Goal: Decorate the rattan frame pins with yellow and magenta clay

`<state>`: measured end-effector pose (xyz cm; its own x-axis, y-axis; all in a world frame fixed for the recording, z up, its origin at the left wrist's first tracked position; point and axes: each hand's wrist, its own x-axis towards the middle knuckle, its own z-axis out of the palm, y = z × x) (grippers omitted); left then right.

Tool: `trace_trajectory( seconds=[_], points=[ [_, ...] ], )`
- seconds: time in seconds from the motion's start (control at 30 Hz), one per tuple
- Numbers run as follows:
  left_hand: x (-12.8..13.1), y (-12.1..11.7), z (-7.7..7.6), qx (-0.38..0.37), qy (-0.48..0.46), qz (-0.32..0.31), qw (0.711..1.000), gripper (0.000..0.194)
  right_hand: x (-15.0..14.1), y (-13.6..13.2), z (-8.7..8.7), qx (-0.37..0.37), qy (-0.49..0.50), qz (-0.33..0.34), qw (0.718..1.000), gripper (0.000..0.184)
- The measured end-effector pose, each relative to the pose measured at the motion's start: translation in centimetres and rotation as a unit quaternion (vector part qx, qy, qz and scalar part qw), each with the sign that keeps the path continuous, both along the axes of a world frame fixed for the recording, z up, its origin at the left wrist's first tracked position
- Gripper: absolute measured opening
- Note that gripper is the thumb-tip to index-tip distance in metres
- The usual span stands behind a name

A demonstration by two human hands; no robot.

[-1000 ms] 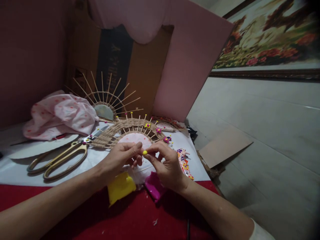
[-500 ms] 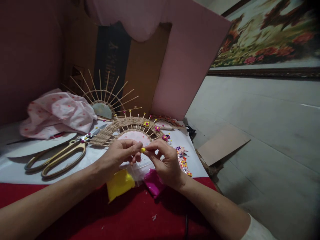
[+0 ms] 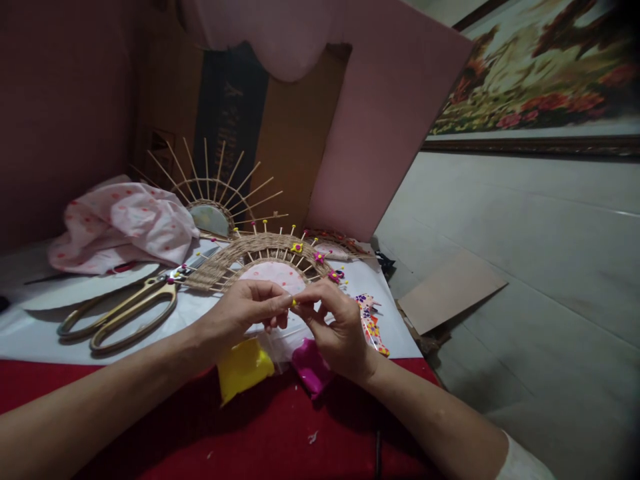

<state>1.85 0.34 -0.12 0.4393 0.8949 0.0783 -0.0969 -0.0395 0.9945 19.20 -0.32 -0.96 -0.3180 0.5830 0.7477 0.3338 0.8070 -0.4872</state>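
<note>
My left hand (image 3: 245, 310) and my right hand (image 3: 333, 327) meet fingertip to fingertip over the white sheet, both pinched on a tiny yellow clay bit (image 3: 294, 303). Just behind them lies a woven half-round piece (image 3: 260, 252) with stick spokes tipped in yellow and pink beads and small flowers. Below my hands a yellow clay lump (image 3: 244, 367) and a pink clay lump (image 3: 311, 367) lie in clear wrap on the red cloth (image 3: 280, 440).
Large gold scissors (image 3: 120, 313) lie left on the white sheet. A pink spotted cloth (image 3: 125, 223) and a second spoked frame (image 3: 213, 213) sit behind. A patterned strip (image 3: 371, 325) lies by my right hand. A pink board (image 3: 385, 120) and cardboard stand at the back; tiled floor at right.
The yellow bit has shrunk from view between my fingertips as both hands pinch closer together. The hands stay in the same spot over the sheet.
</note>
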Motion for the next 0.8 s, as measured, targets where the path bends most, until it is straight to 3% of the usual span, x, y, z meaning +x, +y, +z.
trace_trajectory(
  seconds=[0.8],
  points=[
    [0.0,0.05,-0.05,0.029,0.018,0.016,0.999,0.026,-0.04,-0.2,-0.17,-0.007,-0.001,-0.007,1.0,0.002]
  ],
)
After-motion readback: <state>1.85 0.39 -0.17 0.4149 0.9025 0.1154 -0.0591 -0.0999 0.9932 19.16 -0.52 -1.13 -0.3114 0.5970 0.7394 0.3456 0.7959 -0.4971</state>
